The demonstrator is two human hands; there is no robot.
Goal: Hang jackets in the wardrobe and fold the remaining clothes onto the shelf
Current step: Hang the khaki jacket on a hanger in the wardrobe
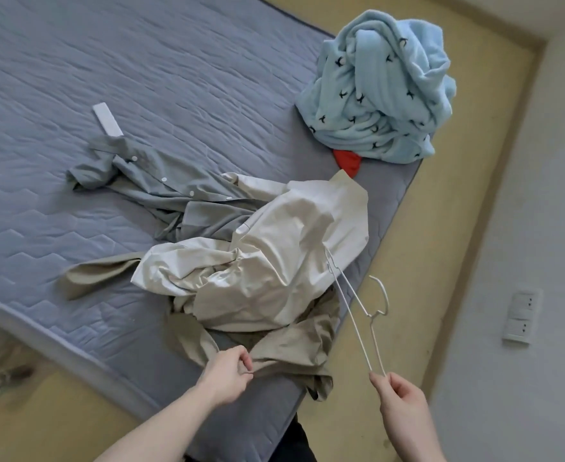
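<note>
Bed [74, 78] is covered by a beige jacket [268, 261] heaped at its near corner. Jacket hem is pinched by left hand [228, 371]. White hanger [357, 315] is gripped in right hand [401, 401], long axis pointed into the jacket. Collar opening hidden; wardrobe out of view.

A bare grey-blue quilted mattress [114, 95] fills most of the room, its corner pointing toward a pale plastered wall [541, 195]. Yellowish smooth flooring [457, 211] runs between them. White double wall sockets [521, 316] sit low on the wall.
</note>
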